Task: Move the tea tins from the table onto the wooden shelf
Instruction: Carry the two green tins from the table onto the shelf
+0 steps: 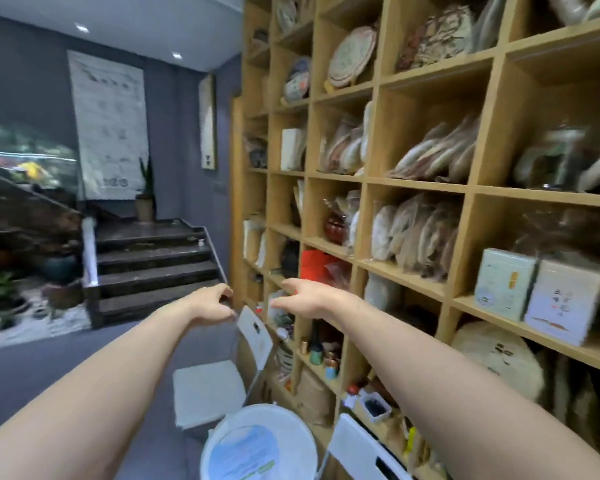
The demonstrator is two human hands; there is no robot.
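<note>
A white folding chair with a pale seat cushion [207, 393] stands on the grey floor [49, 368]. Just in front of it sits a white plastic bucket with a blue label [257, 441]. Dark stone steps [153, 258] rise at the back, with a potted green plant [145, 199] at the top beside a long white hanging scroll [110, 123].
</note>
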